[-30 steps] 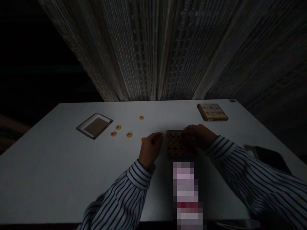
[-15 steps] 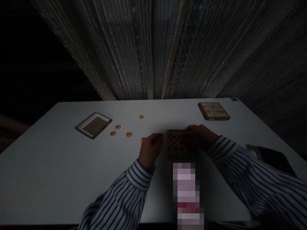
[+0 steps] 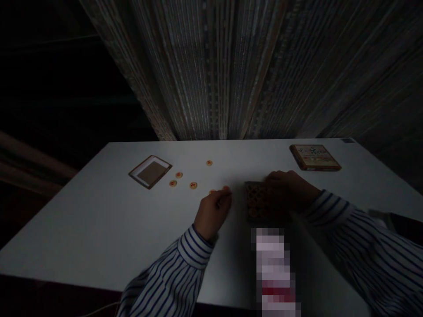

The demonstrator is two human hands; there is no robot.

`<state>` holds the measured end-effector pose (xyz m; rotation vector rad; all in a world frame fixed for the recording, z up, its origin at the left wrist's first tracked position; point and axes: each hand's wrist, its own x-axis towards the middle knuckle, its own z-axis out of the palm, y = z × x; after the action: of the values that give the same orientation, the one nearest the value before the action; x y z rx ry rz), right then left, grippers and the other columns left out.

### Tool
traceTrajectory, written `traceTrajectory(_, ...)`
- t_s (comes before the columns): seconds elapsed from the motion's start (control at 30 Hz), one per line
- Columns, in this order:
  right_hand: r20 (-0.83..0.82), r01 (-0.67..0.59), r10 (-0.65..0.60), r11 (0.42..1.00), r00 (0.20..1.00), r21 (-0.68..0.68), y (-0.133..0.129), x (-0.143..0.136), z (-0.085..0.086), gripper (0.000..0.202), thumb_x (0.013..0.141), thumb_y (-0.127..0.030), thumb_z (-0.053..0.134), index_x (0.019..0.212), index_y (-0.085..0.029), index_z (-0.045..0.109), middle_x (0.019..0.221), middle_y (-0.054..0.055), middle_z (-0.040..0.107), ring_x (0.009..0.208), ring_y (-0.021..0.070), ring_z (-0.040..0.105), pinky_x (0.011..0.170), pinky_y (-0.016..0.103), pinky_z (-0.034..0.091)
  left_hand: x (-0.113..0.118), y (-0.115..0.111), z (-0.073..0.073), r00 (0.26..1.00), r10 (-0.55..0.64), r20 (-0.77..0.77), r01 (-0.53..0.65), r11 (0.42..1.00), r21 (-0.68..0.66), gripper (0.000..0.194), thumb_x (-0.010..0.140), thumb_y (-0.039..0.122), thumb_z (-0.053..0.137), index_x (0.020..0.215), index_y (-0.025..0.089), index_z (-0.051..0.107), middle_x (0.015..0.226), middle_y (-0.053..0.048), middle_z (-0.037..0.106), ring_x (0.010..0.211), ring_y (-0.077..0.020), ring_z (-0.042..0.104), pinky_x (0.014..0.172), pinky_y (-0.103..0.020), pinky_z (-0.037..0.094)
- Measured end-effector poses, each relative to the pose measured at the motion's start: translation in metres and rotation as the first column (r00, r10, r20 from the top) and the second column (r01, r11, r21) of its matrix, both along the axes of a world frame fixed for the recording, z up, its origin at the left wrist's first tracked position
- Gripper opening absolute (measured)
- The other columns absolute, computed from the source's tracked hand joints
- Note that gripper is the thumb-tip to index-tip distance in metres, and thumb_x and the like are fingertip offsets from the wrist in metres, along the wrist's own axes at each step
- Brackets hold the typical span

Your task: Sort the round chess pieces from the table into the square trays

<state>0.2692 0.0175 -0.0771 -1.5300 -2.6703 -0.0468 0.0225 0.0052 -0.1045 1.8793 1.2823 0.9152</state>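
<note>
A dark tray (image 3: 248,215) filled with rows of round wooden pieces stands on the white table. My right hand (image 3: 289,191) lies over its right part, and what its fingers do there is too dark to tell. Left of the tray is my left hand (image 3: 214,211), its thumb and fingers pinched at a round piece (image 3: 226,188) with a red mark. Another piece is partly hidden behind the knuckles. Several loose round pieces with red marks lie further left, among them one piece (image 3: 193,185) and, farther back, another piece (image 3: 209,163).
An open box lid (image 3: 150,171) lies at the left on the white table (image 3: 99,229). A flat printed box (image 3: 315,157) rests at the back right. A dark object (image 3: 405,226) is at the right edge, and a hanging curtain (image 3: 218,79) stands behind the table.
The view has turned a little left, so things sit farther right. My left hand has moved away from the tray, and a red-marked piece now shows at its fingertips. My right hand remains over the tray.
</note>
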Motion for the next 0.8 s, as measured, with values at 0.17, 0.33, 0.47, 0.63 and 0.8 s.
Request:
traceTrajectory(0.17, -0.061, -0.093, 0.095, 0.995, 0.994, 0.025, 0.012, -0.042, 0.008, 0.024, 0.074, -0.027, 0.055, 0.095, -0.024, 0.066, 0.09, 0.006, 0.065, 0.08, 0.0193, 0.058, 0.064, 0.03, 0.035, -0.045, 0.002, 0.003, 0.995, 0.084, -0.053, -0.082, 0.996, 0.034, 0.025, 0.081, 0.029, 0.05, 0.094, 0.017, 0.067, 0.085, -0.005, 0.069, 0.071, -0.0136, 0.061, 0.067, -0.025, 0.048)
traceTrajectory(0.33, -0.106, -0.19, 0.186, 0.981, 0.977, -0.029, 0.025, -0.093, 0.018, 0.022, 0.077, -0.024, 0.051, 0.095, -0.022, 0.065, 0.091, 0.006, 0.065, 0.085, 0.0195, 0.058, 0.065, 0.03, 0.033, -0.097, 0.017, 0.003, 0.938, 0.31, -0.158, -0.3, 0.95, 0.084, 0.028, 0.077, 0.033, 0.053, 0.093, 0.014, 0.066, 0.077, -0.006, 0.068, 0.064, -0.0145, 0.059, 0.063, -0.027, 0.048)
traceTrajectory(0.47, -0.073, -0.215, 0.209, 0.973, 0.975, -0.081, 0.037, -0.128, 0.021, 0.023, 0.079, -0.025, 0.05, 0.096, -0.02, 0.064, 0.094, 0.008, 0.065, 0.087, 0.0206, 0.057, 0.066, 0.031, 0.034, -0.126, 0.034, 0.002, 0.856, 0.448, -0.258, -0.419, 0.894, 0.161, 0.032, 0.075, 0.034, 0.055, 0.099, 0.014, 0.064, 0.082, -0.007, 0.067, 0.07, -0.0164, 0.06, 0.067, -0.028, 0.047)
traceTrajectory(0.63, -0.062, -0.243, 0.238, 0.965, 0.969, -0.1, 0.047, -0.157, 0.015, 0.026, 0.078, -0.023, 0.05, 0.1, -0.021, 0.063, 0.096, 0.008, 0.064, 0.089, 0.0212, 0.056, 0.067, 0.032, 0.035, -0.139, 0.053, -0.003, 0.781, 0.448, -0.435, -0.421, 0.892, 0.165, 0.041, 0.075, 0.04, 0.057, 0.105, 0.011, 0.061, 0.093, -0.012, 0.065, 0.081, -0.0205, 0.06, 0.071, -0.03, 0.045)
traceTrajectory(0.8, -0.062, -0.238, 0.232, 0.966, 0.971, -0.104, 0.051, -0.164, 0.011, 0.025, 0.078, -0.022, 0.051, 0.099, -0.021, 0.063, 0.096, 0.007, 0.064, 0.089, 0.0216, 0.057, 0.068, 0.033, 0.036, -0.139, 0.06, -0.007, 0.773, 0.38, -0.508, -0.343, 0.924, 0.17, 0.034, 0.077, 0.038, 0.055, 0.1, 0.014, 0.065, 0.092, -0.012, 0.064, 0.086, -0.0215, 0.058, 0.076, -0.03, 0.043)
